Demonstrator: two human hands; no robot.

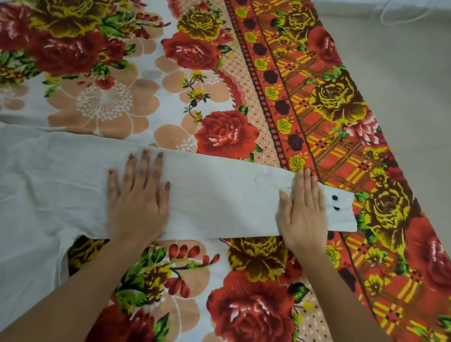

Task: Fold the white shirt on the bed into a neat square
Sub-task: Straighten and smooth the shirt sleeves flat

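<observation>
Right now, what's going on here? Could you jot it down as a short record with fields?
activity: smoothing a shirt sleeve flat before folding
garment: white shirt, body at left, unfolded
sleeve: sleeve stretched rightward over the bedsheet
cuff: cuff with two dark buttons
left hand: left hand flat, fingers spread, near the shoulder end
right hand: right hand flat, beside the cuff
surface: floral bedsheet
fold progress: not started
</observation>
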